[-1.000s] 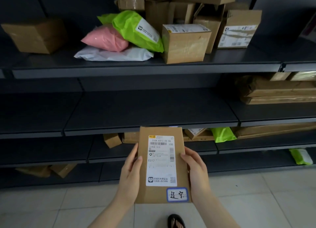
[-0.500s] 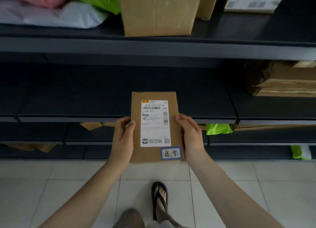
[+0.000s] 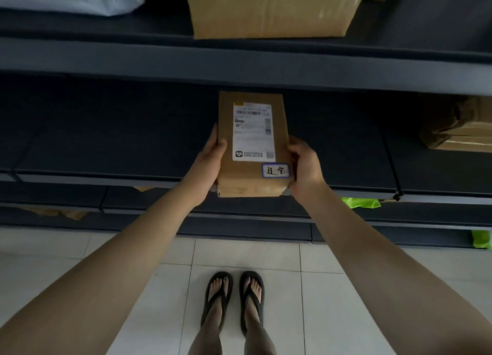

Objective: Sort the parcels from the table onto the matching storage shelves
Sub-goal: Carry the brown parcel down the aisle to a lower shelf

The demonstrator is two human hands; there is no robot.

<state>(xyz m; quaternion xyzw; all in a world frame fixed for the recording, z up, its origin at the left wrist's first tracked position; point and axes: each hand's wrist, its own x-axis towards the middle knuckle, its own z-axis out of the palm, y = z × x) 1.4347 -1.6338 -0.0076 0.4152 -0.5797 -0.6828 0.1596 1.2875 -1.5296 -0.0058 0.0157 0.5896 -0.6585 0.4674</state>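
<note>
Both hands, left hand and right hand, clamped your flat brown cardboard parcel and carried it forward over the dark metal shelf, ready for placing.

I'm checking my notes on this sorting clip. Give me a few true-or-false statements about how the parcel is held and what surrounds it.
1. Both hands grip the parcel, left hand and right hand on opposite sides. True.
2. The parcel's label faces the floor. False: it faces up toward the camera.
3. The shelf beneath the parcel is packed with boxes. False: it is bare there.
4. A large box sits on the shelf above. True.
</note>
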